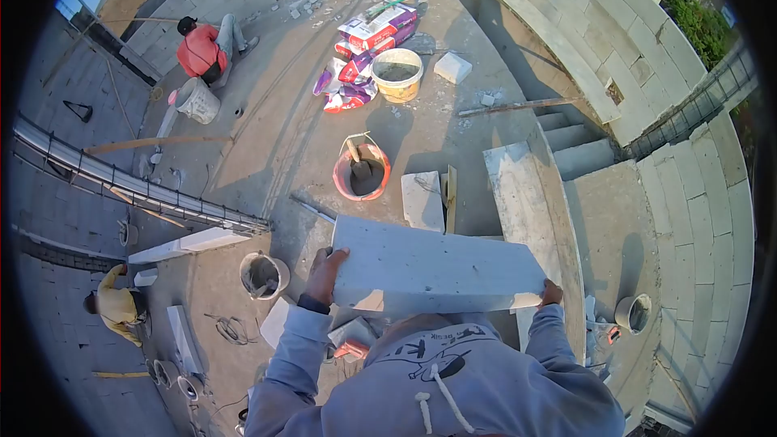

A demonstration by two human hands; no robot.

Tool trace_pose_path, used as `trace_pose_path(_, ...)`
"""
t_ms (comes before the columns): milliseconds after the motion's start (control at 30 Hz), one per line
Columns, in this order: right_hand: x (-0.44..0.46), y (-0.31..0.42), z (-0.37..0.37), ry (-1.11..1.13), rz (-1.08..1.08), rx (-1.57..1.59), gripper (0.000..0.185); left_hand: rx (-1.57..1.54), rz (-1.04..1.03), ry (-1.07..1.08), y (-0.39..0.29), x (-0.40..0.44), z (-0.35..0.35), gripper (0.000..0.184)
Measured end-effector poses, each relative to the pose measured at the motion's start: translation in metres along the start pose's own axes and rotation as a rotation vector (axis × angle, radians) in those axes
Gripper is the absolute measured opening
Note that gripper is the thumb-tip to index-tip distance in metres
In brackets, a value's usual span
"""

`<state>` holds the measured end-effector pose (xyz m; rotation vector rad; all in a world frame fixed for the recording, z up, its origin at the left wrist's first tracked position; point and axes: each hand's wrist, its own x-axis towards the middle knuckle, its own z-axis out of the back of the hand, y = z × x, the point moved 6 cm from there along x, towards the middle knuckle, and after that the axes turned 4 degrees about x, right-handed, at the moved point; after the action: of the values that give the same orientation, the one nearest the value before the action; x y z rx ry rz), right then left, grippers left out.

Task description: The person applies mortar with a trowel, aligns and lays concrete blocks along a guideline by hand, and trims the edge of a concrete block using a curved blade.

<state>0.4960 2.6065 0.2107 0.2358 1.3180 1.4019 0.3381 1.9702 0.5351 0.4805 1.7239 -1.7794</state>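
A long, light grey concrete block [437, 263] spans the space in front of my chest, held level between both hands. My left hand [325, 273] grips its left end, fingers wrapped around the edge. At the opposite end, my right hand [552, 292] is closed on the lower right corner, with part of the fingers hidden behind the block. Just beyond the block stands an orange bucket [343, 182] holding grey mortar and a trowel [357, 159]. Beside that bucket lies a smaller block piece [422, 201].
Purple and white cement bags [368, 31] and a yellowish bucket [397, 90] stand farther ahead. On the right, a stairwell [579, 146] opens beside a low wall. One person in red [202, 50] sits at far left; another in yellow [119, 305] works lower left.
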Motion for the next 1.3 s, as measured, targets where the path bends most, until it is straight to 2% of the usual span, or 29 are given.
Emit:
trace_pose_path(33, 0.003, 0.016, -0.038, 0.021, 0.019, -0.12, 0.033, -0.034, -0.04, -0.032, -0.014, 0.003, 0.018, 0.056)
trace_pose_path(67, -0.035, 0.055, -0.078, 0.089, -0.053, 0.059, 0.033, -0.066, -0.078, -0.065, -0.027, 0.004, 0.032, 0.056)
trace_pose_path(167, -0.04, 0.097, -0.168, 0.087, 0.005, -0.041, 0.034, -0.116, -0.126, -0.159, -0.067, 0.008, 0.064, 0.059)
trace_pose_path(200, -0.037, 0.104, -0.193, 0.11, 0.026, -0.125, 0.05, -0.12, -0.128, -0.187, -0.081, 0.011, 0.071, 0.062)
trace_pose_path(300, -0.03, 0.113, -0.266, 0.059, 0.011, -0.11, 0.054, -0.087, -0.141, -0.251, -0.105, 0.046, 0.098, 0.063)
trace_pose_path(333, -0.022, 0.11, -0.288, 0.032, 0.042, -0.106, 0.056, -0.071, -0.121, -0.286, -0.114, 0.063, 0.106, 0.061)
trace_pose_path(467, -0.063, 0.168, -0.362, 0.298, 0.165, -0.537, 0.053, -0.058, -0.03, -0.275, -0.139, 0.148, 0.15, 0.055)
trace_pose_path(567, -0.042, 0.158, -0.411, 0.311, 0.255, -0.627, 0.056, -0.07, 0.056, -0.288, -0.152, 0.181, 0.187, 0.049)
trace_pose_path(600, -0.056, 0.166, -0.423, 0.141, 0.042, -0.447, 0.061, -0.103, 0.072, -0.297, -0.165, 0.194, 0.196, 0.05)
trace_pose_path(667, -0.055, 0.189, -0.474, 0.289, 0.252, -0.751, 0.053, -0.128, 0.085, -0.333, -0.191, 0.22, 0.215, 0.049)
trace_pose_path(767, -0.066, 0.203, -0.531, 0.338, 0.25, -0.708, 0.057, -0.174, 0.126, -0.318, -0.225, 0.258, 0.243, 0.057)
trace_pose_path(833, -0.065, 0.199, -0.568, 0.175, -0.003, -0.36, 0.068, -0.209, 0.124, -0.294, -0.241, 0.294, 0.262, 0.057)
trace_pose_path(900, -0.097, 0.24, -0.602, 0.108, 0.137, -0.54, 0.071, -0.213, 0.139, -0.261, -0.253, 0.336, 0.284, 0.058)
trace_pose_path(933, -0.096, 0.244, -0.619, 0.127, 0.058, -0.677, 0.068, -0.202, 0.154, -0.248, -0.261, 0.361, 0.295, 0.06)
trace_pose_path(967, -0.072, 0.218, -0.638, 0.164, 0.083, -0.393, 0.064, -0.193, 0.164, -0.241, -0.271, 0.388, 0.311, 0.061)
trace_pose_path(1033, -0.105, 0.236, -0.667, 0.145, -0.046, -0.321, 0.061, -0.059, 0.181, -0.209, -0.292, 0.442, 0.339, 0.07)
trace_pose_path(1067, -0.112, 0.244, -0.677, 0.176, -0.01, -0.616, 0.06, 0.02, 0.189, -0.207, -0.287, 0.466, 0.351, 0.072)
trace_pose_path(1100, -0.127, 0.249, -0.689, 0.039, -0.022, -0.528, 0.057, 0.098, 0.168, -0.193, -0.293, 0.505, 0.362, 0.074)
trace_pose_path(1167, -0.17, 0.257, -0.724, 0.015, -0.153, -0.211, 0.053, 0.184, 0.105, -0.154, -0.345, 0.566, 0.401, 0.077)
trace_pose_path(1233, -0.215, 0.284, -0.76, -0.111, -0.204, -0.31, 0.05, 0.152, 0.106, -0.117, -0.406, 0.583, 0.425, 0.078)
trace_pose_path(1300, -0.21, 0.263, -0.806, -0.046, -0.347, -0.152, 0.054, 0.157, 0.066, -0.169, -0.444, 0.599, 0.46, 0.073)
